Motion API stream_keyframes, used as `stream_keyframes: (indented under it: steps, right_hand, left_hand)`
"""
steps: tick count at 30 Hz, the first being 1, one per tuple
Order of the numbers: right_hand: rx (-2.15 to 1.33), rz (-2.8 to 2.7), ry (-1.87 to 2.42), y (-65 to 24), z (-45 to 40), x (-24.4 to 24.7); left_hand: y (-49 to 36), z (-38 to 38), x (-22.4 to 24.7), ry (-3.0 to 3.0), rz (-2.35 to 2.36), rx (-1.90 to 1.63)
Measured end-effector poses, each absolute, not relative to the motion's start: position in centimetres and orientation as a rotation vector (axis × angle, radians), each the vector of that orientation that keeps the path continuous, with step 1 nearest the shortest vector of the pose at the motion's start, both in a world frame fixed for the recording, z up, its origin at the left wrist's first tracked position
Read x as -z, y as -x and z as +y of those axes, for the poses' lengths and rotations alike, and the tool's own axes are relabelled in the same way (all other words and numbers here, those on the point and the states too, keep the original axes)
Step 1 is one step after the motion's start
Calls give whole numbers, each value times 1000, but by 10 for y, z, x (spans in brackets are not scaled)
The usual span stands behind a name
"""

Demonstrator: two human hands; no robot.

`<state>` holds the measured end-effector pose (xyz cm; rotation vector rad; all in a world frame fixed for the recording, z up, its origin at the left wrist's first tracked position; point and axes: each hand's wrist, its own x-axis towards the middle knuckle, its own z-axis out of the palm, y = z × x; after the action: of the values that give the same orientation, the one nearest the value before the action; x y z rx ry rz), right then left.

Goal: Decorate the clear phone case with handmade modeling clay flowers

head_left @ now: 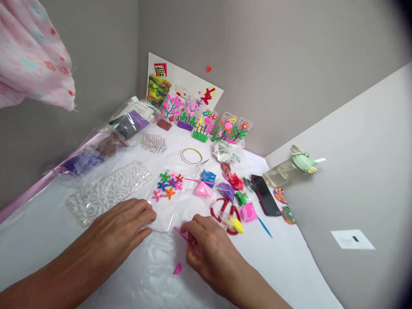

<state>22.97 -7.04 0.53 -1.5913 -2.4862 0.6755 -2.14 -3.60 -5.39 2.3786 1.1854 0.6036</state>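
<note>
Pointing lengthwise away, slightly rightward: flowered case (166,209)

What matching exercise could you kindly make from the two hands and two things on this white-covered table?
1. Left hand
2. Right hand
3. Black-screened rectangular smartphone
4. Slim blue pointed tool

A. Beside the clear, green-topped bottle
B. Gripping a thin pink strip
C. One end by the bright pink packet
D. At the edge of the flower-decorated clear phone case lying flat

Pairs: 1-D; 2-B; 3-A; 4-C
</note>
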Motion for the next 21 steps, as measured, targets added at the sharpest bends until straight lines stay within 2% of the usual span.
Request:
stream_keyframes:
  steps: [5,8,11,16,21]
  right_hand:
    - [-1444,-1829,1434,-237,-44,-29]
    - [-1734,-1433,1172,-238,-23,-26]
    - [-1702,-1287,1030,-234,-4,-17]
    - [-1494,-1367,1071,-221,20,-6]
    - [-1550,-1379,1053,-219,28,7]
  left_hand:
    - [21,-35,65,-2287,1180,-634]
    - [17,-37,75,-2235,1222,-653]
    - [14,-41,80,-2223,1222,-643]
    - [19,-45,83,-2208,1210,-599]
    - [27,-47,79,-2172,1254,-551]
